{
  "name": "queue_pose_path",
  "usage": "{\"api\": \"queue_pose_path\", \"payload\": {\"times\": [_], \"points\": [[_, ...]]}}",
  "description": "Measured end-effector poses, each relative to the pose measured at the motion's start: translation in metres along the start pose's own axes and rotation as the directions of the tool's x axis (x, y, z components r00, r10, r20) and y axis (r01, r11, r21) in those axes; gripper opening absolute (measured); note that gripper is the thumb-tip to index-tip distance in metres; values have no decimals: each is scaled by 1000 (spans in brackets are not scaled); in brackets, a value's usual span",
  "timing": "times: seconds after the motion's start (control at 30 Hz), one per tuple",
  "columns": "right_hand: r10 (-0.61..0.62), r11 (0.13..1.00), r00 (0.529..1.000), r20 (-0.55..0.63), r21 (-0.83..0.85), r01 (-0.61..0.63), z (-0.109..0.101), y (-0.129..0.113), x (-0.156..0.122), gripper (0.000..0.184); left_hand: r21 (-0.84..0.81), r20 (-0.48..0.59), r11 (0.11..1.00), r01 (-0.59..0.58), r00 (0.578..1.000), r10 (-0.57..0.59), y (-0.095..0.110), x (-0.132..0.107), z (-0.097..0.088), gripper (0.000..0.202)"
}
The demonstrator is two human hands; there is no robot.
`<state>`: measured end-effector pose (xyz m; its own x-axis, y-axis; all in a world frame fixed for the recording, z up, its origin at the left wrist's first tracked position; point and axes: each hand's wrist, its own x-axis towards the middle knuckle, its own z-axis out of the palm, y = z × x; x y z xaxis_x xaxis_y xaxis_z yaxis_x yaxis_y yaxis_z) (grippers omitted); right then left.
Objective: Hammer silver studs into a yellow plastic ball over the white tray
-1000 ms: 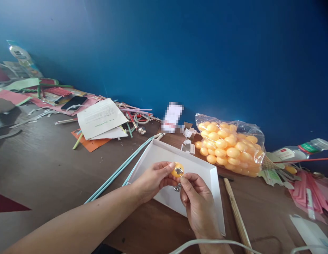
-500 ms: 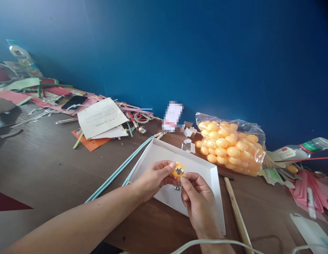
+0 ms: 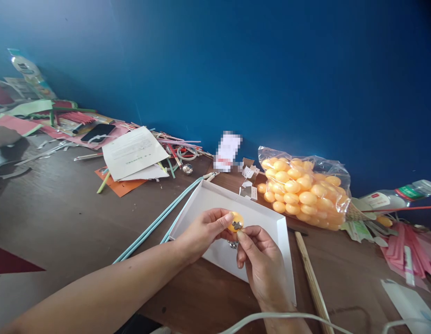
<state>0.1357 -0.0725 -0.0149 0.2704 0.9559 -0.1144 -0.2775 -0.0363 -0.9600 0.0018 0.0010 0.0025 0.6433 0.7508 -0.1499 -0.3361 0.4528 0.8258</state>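
Observation:
My left hand [image 3: 201,232] pinches a small orange ball [image 3: 235,221] between thumb and fingers, over a shallow white tray [image 3: 208,204]. A small silvery metal piece sits on the ball's face. My right hand [image 3: 260,264] is closed in a pinch with its fingertips at that metal piece. Another small metal bit [image 3: 232,244] lies on the tray just under the hands. Both forearms come in from the lower left and bottom.
A clear bag of orange balls [image 3: 306,192] stands behind the tray, to its right. Light blue sticks [image 3: 156,222] lie left of the tray, a wooden stick [image 3: 311,283] to its right. Papers [image 3: 132,153], straws and pink scraps crowd the blue wall. A white cable [image 3: 281,317] crosses the bottom.
The hands and the orange ball stay almost still over the tray. The view has shifted very slightly.

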Motion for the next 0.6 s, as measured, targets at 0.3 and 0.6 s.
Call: {"api": "queue_pose_path", "payload": {"times": [0.3,0.6], "points": [[-24,1000,1000,4,0,24,1,-4,1,22,2,43,1000,-11,999,11,1,-2,1,36],[-122,976,992,25,-180,124,-7,-22,-3,25,-190,46,979,72,997,-65,-2,3,-1,34]]}}
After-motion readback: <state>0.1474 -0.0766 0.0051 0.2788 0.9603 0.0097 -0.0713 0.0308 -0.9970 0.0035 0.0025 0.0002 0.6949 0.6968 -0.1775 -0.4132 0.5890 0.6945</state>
